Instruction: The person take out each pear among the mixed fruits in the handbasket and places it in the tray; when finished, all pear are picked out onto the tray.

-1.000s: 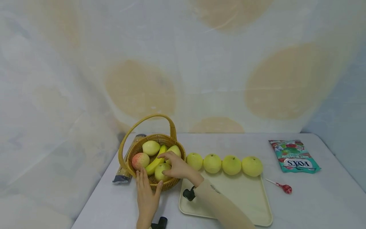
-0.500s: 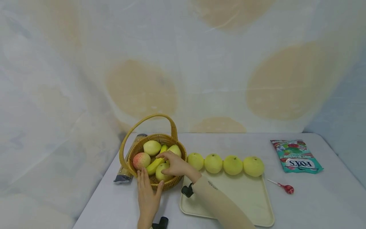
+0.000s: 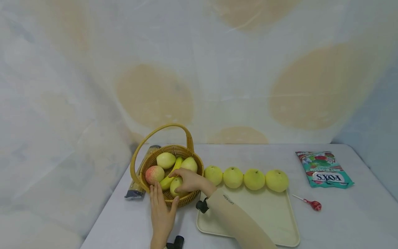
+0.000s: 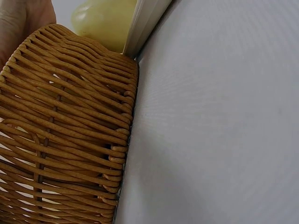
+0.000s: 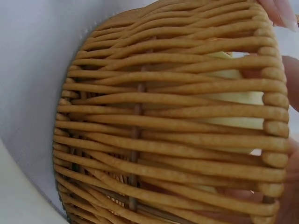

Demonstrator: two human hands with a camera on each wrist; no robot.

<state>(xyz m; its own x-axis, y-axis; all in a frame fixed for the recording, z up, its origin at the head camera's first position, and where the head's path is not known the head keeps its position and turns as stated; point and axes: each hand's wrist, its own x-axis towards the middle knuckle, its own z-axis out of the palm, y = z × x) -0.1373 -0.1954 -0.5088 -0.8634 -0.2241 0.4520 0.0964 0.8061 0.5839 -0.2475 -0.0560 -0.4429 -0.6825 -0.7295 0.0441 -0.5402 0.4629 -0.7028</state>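
A wicker basket (image 3: pixel 186 200) with a tall handle stands at the left of the table. In it lie a peach (image 3: pixel 154 175), a banana (image 3: pixel 167 182), a pale yellow fruit (image 3: pixel 166 160) and a greenish-yellow fruit (image 3: pixel 189 164). My right hand (image 3: pixel 191 180) reaches over the rim and grips a round yellow-green fruit (image 3: pixel 175 186), thumb at its front and fingers bent over the top. My left hand (image 3: pixel 161 216) rests with straight fingers against the basket's near left rim. In the right wrist view, the weave (image 5: pixel 187 116) hides most of the fruit.
Right of the basket lies a cream tray (image 3: pixel 261 214), with several round yellow fruits (image 3: pixel 233 177) in a row along its back edge. Farther right are a red lollipop (image 3: pixel 315 205) and a teal candy bag (image 3: pixel 326 173). A long packet (image 3: pixel 134 192) lies behind the basket's left side.
My right hand has settled lower and slightly left over the round fruit, covering more of it. My left hand keeps its place at the rim. The whole head view has shifted slightly.
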